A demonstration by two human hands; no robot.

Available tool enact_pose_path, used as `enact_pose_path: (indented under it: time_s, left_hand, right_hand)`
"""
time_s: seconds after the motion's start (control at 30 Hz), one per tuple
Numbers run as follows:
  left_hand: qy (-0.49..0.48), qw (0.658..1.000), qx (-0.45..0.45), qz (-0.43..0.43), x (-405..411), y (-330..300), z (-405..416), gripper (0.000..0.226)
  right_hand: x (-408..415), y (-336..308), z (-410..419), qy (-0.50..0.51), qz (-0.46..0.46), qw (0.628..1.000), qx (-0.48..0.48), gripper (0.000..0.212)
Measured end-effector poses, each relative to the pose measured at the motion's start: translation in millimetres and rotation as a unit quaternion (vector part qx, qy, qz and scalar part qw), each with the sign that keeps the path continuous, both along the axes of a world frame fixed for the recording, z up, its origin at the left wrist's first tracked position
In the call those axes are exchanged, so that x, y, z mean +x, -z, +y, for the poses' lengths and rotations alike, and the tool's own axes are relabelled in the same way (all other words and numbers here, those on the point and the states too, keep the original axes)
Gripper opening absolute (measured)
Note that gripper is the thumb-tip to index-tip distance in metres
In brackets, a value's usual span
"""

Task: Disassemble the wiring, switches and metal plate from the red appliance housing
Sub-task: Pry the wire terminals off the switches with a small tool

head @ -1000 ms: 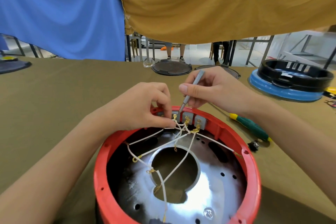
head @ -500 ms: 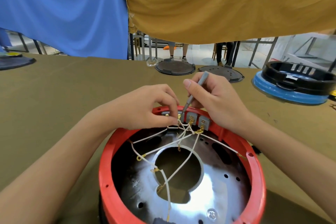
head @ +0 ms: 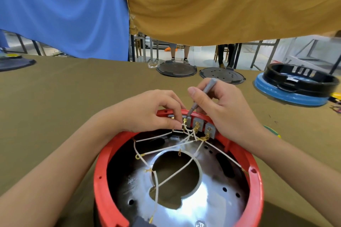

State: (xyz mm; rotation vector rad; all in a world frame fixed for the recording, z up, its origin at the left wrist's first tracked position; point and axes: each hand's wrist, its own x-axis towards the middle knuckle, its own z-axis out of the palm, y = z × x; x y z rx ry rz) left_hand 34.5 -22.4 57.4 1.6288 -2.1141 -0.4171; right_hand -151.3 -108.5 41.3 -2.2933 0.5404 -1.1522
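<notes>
The round red appliance housing (head: 103, 175) stands in front of me on the olive-covered table. A shiny metal plate (head: 208, 201) with a large centre hole lines its inside. White wires (head: 171, 177) with brass terminals cross over the plate to grey switches (head: 209, 129) on the far rim. My left hand (head: 147, 110) pinches a white wire at a brass terminal by the leftmost switches. My right hand (head: 223, 108) grips a thin grey screwdriver (head: 203, 97), its tip touching that terminal.
Two dark round lids (head: 176, 69) (head: 222, 75) lie at the table's far edge. A black ring on a blue housing (head: 295, 86) sits at the far right. A green-handled tool (head: 272, 131) peeks out behind my right wrist. Blue and mustard cloths hang behind.
Both hands stay at the far switches. The camera has shifted slightly, hiding most of the green-handled tool behind my right wrist. The screwdriver tip stays at the brass terminal.
</notes>
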Motion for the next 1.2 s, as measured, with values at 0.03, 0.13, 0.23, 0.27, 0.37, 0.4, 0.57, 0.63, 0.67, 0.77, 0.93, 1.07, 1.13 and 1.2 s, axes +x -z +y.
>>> enact_pose_path:
  time_s: [0.03,0.13,0.23,0.27,0.37,0.4,0.57,0.63,0.67,0.77,0.93,1.07,1.13,1.2]
  left_hand:
    - [0.001,1.0,0.003,0.01,0,0,0,0.009]
    - [0.01,0.999,0.01,0.032,1,2,0,0.007]
    - [0.013,0.999,0.01,0.041,2,3,0,0.006]
    - [0.013,0.999,0.01,0.043,2,3,0,0.006]
    - [0.016,0.998,0.012,0.052,2,4,-1,0.007]
    - [0.017,0.998,0.013,0.055,2,4,-1,0.007]
    - [0.006,0.998,0.024,0.051,2,5,-2,0.009]
    - [0.001,0.999,0.025,0.045,2,5,-2,0.009]
    - [0.001,0.999,0.026,0.041,2,5,-2,0.009]
    - [0.007,0.999,0.028,0.042,2,4,-1,0.013]
    - [0.003,0.999,0.028,0.037,3,4,-1,0.008]
    - [0.016,0.998,0.024,0.047,3,5,-2,0.009]
    - [0.024,0.998,0.022,0.051,3,4,-2,0.01]
    - [0.025,0.998,0.021,0.052,3,5,-2,0.009]
  right_hand:
    - [0,0,0,-0.004,0.003,1.0,-0.015,0.026]
    - [-1,-2,3,-0.022,0.023,0.998,-0.059,0.025]
    - [-1,-4,4,-0.041,0.064,0.992,-0.1,0.025]
    - [0,-4,4,-0.043,0.077,0.99,-0.114,0.024]
    - [0,-3,2,-0.053,0.082,0.99,-0.101,0.024]
    - [0,-3,1,-0.055,0.081,0.991,-0.087,0.025]
    - [3,-5,-8,-0.073,0.038,0.996,0.042,0.027]
    - [5,-4,-11,-0.079,0.028,0.993,0.079,0.027]
    - [5,-2,-13,-0.079,0.022,0.991,0.102,0.027]
    - [7,3,-18,-0.064,0.001,0.984,0.168,0.028]
    - [4,4,-12,-0.062,0.003,0.996,0.057,0.022]
    - [1,-1,-5,-0.066,0.038,0.996,-0.05,0.022]
    - [2,-2,-3,-0.074,0.044,0.994,-0.066,0.024]
    - [2,-2,-3,-0.076,0.045,0.994,-0.07,0.026]
